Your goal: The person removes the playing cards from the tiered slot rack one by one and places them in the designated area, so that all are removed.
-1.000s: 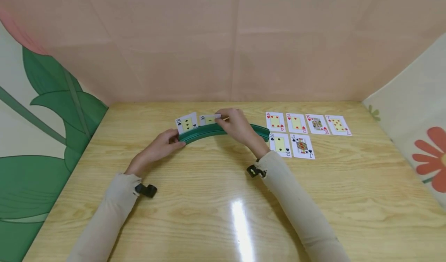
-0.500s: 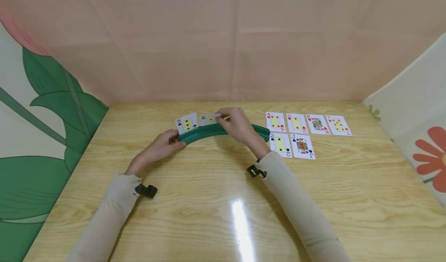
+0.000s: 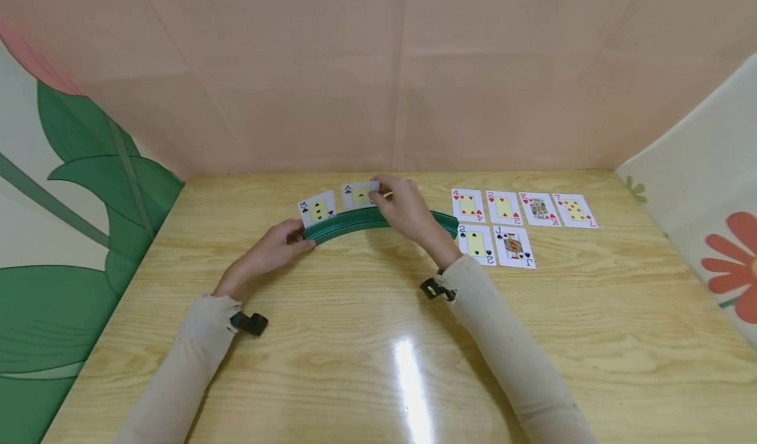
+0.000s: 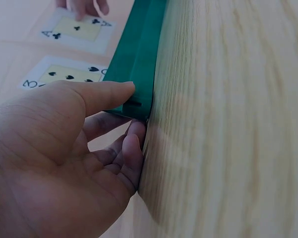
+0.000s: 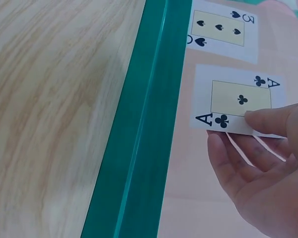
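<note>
A curved green card holder (image 3: 349,222) stands on the table with the three of spades (image 3: 317,208) upright at its left part. My left hand (image 3: 276,245) grips the holder's left end; in the left wrist view the thumb (image 4: 111,95) lies on its front and the other fingers curl beneath and behind. My right hand (image 3: 405,211) pinches the ace of clubs (image 5: 237,97) by its right edge, thumb on the face and fingers behind. A narrow gap shows between the ace's lower edge and the holder in the right wrist view.
Right of the holder, face-up cards lie in two rows. The back row has the four of hearts (image 3: 468,206), two of hearts (image 3: 503,207), king of hearts (image 3: 538,209) and seven of diamonds (image 3: 575,211). In front lie the two of spades (image 3: 476,244) and jack of spades (image 3: 514,247).
My right hand has risen slightly, lifting the ace of clubs up from the holder so more of its face shows. The left hand and the holder stay put.
</note>
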